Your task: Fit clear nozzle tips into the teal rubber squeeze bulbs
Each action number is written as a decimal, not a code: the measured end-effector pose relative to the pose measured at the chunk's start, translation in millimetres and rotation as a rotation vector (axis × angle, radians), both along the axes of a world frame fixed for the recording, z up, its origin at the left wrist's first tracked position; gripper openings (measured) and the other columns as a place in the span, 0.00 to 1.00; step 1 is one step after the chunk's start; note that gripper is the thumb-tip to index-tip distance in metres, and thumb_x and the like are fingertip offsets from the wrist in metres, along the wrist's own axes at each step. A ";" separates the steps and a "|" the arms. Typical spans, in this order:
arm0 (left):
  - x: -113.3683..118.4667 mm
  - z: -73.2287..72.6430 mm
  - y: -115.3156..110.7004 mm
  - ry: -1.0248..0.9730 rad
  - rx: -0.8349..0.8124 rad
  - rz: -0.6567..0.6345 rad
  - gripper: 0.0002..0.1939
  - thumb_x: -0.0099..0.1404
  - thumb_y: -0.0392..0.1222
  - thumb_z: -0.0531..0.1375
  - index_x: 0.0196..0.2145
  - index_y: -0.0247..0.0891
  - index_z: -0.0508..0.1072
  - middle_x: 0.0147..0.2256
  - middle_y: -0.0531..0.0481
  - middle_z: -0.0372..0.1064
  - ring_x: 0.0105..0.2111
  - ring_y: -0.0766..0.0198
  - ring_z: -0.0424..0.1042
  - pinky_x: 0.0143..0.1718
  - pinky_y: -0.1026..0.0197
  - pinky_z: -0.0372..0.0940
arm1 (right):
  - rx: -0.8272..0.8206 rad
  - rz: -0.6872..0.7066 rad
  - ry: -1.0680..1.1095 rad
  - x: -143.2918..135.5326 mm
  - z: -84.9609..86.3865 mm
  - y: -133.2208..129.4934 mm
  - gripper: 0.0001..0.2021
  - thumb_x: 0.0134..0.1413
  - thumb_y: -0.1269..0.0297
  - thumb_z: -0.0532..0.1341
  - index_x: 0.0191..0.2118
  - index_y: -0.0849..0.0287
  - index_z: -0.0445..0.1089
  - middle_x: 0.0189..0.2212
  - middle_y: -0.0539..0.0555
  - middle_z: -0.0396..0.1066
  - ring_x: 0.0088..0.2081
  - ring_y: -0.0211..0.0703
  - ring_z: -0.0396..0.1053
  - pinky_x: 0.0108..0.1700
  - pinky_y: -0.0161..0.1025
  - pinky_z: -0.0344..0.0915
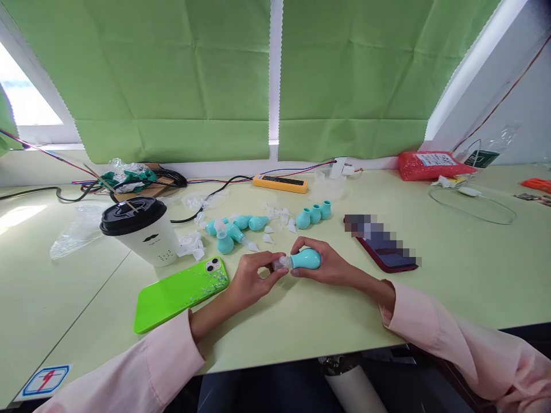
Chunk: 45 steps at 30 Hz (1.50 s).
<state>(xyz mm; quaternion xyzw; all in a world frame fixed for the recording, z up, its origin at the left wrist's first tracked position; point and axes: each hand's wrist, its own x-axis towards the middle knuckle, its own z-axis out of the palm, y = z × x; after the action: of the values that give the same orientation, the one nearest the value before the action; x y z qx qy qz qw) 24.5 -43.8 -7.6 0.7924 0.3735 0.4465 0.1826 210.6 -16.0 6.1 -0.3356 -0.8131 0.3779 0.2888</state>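
Turquoise squeeze bulb (309, 258): held on its side above the near middle of the table, its neck pointing left.
Right hand (326, 263): closed around the bulb, thumb and fingers gripping its sides near the neck.
Left hand (255, 275): fingertips pinching a clear plastic nozzle piece (279, 264) that meets the bulb's neck; whether the two are fixed together cannot be told.
Pink sleeves (170, 358): cuffed back above both wrists.
Bright green phone case (178, 295): lying camera side up, just left of the left hand.
Dark phone (385, 249): red-edged, flat, to the right, its screen partly pixelated.
White paper cup (148, 238): black-lidded, beyond the green case.
Loose turquoise bulbs (259, 223): clustered beyond the left hand, most lying down; one stands upright with a clear piece on top.
White cone tips (291, 226): scattered beside that cluster.
Three turquoise bulbs (315, 214): standing in a row, mouths up, beyond the right hand.
Orange bar (279, 183): dark-topped, farther back.
Red packet (434, 165): far right, beside a clear bottle (493, 148).
Green shades (181, 80): hanging behind the table (465, 275).
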 end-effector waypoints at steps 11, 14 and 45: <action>-0.8 -2.8 1.7 0.143 0.481 -0.105 0.12 0.56 0.31 0.55 0.40 0.36 0.63 0.26 0.49 0.65 0.25 0.69 0.62 0.24 0.66 0.60 | -0.122 0.069 0.019 0.0 7.8 -2.2 0.14 0.37 0.62 0.62 0.33 0.58 0.60 0.28 0.48 0.61 0.26 0.33 0.58 0.26 0.30 0.57; -1.3 -1.8 2.5 0.145 0.502 -0.131 0.15 0.56 0.30 0.55 0.42 0.36 0.62 0.28 0.48 0.66 0.26 0.68 0.62 0.24 0.65 0.61 | -0.138 0.094 0.039 -0.3 7.7 -1.4 0.14 0.37 0.62 0.63 0.33 0.59 0.61 0.27 0.48 0.61 0.26 0.32 0.58 0.26 0.30 0.57; -6.1 -8.6 32.3 1.011 0.243 0.297 0.22 0.57 0.27 0.46 0.50 0.34 0.58 0.47 0.41 0.58 0.46 0.52 0.57 0.42 0.52 0.57 | -0.133 -0.134 0.253 2.0 9.8 8.3 0.13 0.34 0.61 0.64 0.29 0.60 0.67 0.24 0.48 0.62 0.19 0.29 0.57 0.18 0.30 0.57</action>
<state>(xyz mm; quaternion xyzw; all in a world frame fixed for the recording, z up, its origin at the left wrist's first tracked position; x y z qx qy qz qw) 18.4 -11.5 -16.2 0.8626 0.4684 0.0705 -0.1777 212.5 -7.7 16.0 -0.3571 -0.7193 0.4501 0.3906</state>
